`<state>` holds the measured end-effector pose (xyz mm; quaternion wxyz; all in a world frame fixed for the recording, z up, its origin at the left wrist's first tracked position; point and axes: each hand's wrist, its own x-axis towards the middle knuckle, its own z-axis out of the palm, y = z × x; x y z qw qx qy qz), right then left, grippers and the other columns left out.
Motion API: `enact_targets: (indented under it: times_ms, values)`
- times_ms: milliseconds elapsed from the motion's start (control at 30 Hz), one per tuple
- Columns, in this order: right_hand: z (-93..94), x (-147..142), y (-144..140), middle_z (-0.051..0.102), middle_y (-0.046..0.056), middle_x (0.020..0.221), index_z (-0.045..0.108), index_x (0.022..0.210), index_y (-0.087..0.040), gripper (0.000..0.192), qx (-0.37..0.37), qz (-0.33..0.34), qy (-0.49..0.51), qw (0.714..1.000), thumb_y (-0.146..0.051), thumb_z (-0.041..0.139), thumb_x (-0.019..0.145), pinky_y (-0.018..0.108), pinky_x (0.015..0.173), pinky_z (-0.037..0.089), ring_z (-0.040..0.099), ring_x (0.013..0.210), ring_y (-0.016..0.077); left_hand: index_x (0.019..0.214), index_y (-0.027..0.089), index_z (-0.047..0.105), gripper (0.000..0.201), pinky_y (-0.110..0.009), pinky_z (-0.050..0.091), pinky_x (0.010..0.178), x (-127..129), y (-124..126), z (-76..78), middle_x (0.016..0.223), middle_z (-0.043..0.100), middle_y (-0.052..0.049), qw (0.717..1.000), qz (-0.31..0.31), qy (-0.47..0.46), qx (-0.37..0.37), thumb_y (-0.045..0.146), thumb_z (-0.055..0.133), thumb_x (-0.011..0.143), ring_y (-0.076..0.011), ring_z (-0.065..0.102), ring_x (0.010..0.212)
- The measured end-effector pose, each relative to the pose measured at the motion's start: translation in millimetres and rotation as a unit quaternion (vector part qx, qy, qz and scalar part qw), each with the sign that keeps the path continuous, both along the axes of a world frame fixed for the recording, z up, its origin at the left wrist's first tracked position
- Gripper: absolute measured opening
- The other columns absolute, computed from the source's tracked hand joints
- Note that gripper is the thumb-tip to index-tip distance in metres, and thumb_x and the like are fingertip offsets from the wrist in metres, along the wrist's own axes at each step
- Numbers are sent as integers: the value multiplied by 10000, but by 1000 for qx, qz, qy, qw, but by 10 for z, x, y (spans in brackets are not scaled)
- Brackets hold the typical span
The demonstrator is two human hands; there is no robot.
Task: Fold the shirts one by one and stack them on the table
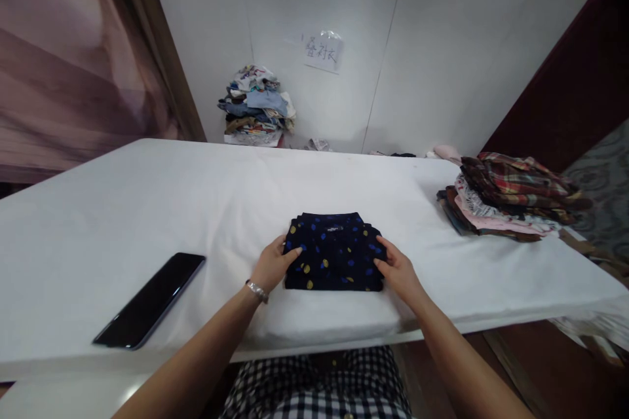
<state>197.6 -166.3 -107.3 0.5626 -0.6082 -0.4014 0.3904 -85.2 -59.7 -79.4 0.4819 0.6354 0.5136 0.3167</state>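
Gripping both side edges of a folded dark navy garment with blue and yellow dots, which sits near the front edge of the white cloth-covered table, roughly centre.

Left hand: on the garment's left edge, thumb over the top, fingers curled along the side, narrow grip on the fabric. Silver bracelet on that wrist.

Right hand: on the garment's right edge, thumb on top near the corner, fingers tucked at the side, also a narrow grip. Can't tell whether fingers go under the fold on either side.

Garment state: folded to a compact rectangle, collar side facing away, small label visible near the top middle. Flat on the table.

Surroundings:
- Black flat smartphone lying screen up, left of the garment, well apart, near the front edge.
- Pile of plaid and pink patterned folded clothes at the right end of the table, well apart from the hands.
- Heap of mixed coloured clothes against the white wall behind the table.
- White paper note with handwriting stuck to that wall, above the heap.
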Motion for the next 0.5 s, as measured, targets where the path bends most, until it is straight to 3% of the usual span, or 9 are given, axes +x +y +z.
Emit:
enact_targets:
  times_ms: [67,167,233,367,433,500]
  values:
    - [10,5,-49,654,45,1169,532,1299,-239,632,3,4,-7,1000,-219,671,683,388,989,440,599,1066,217,1087,203,587,375,-337,538,799,-27,-6,-39,980,730,-37,1000,6,-13,-16,369,597,751,-221,675,923]
    - [-7,45,-102,685,51,1060,566,1274,-238,601,-49,18,-72,996,-224,674,683,455,977,441,605,1039,259,1145,213,571,424,-339,536,791,-70,16,-111,979,729,-39,998,1,62,-1,330,610,740,-224,677,908]
    - [26,59,-123,667,58,1101,578,1264,-262,577,-60,10,-152,987,-243,674,695,503,1021,395,565,1114,289,1256,222,508,539,-352,529,812,-81,24,-106,1068,706,-54,992,5,117,36,348,617,744,-231,671,933]
    - [286,-63,-108,438,29,1445,579,1264,-303,519,57,-17,-261,964,-312,664,753,477,1164,201,324,1368,286,1381,191,390,645,-405,453,981,0,-31,84,1358,534,-123,962,43,186,196,427,565,807,-264,550,1182]
    - [425,-191,-49,327,-7,1520,534,1316,-315,521,113,5,-281,953,-347,628,805,451,1184,149,239,1417,262,1376,177,410,591,-415,358,1081,102,-76,177,1445,440,-129,935,12,196,294,438,508,854,-259,420,1315]
    - [476,-315,46,280,-37,1541,491,1355,-336,542,122,54,-293,947,-375,612,828,457,1189,100,181,1440,250,1377,181,429,573,-444,257,1139,222,-108,185,1491,379,-122,906,-56,223,356,455,480,877,-260,320,1381]
